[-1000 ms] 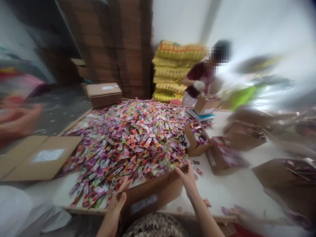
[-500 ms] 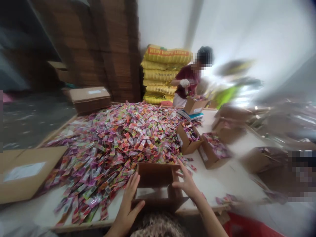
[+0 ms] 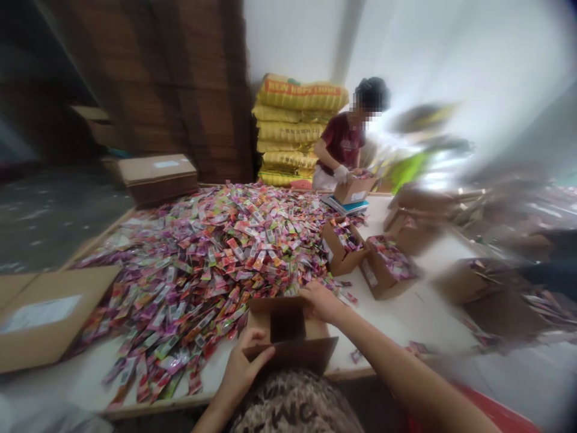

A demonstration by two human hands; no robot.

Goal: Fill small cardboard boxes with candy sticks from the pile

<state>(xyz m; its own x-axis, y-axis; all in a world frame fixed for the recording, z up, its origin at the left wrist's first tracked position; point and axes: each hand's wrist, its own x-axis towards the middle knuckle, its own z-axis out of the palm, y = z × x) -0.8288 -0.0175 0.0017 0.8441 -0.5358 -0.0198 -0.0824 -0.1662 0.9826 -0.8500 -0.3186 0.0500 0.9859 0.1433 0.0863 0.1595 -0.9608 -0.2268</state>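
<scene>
An open cardboard box [image 3: 303,356] stands at the near edge of the table, in front of my body. Its dark inside shows no packets. My left hand [image 3: 246,361] grips its near left corner, with the thumb along the near wall and fingers over the left side. Reaching across the box, my right hand [image 3: 321,302] has its fingers bent over the far rim near the right corner. Just beyond the box spreads a large heap of small colourful packets [image 3: 225,246].
Filled boxes [image 3: 391,270] stand to the right. A closed carton [image 3: 49,319] lies at the left, another carton [image 3: 157,174] behind the heap. Across the table a gloved co-worker [image 3: 340,144] touches a box [image 3: 354,188] on a scale [image 3: 347,206]. Yellow sacks [image 3: 288,129] are stacked behind.
My right hand has moved from the box's right side to its far rim. My left hand has closed on the near left corner. The co-worker's gloved hand has lowered to the box.
</scene>
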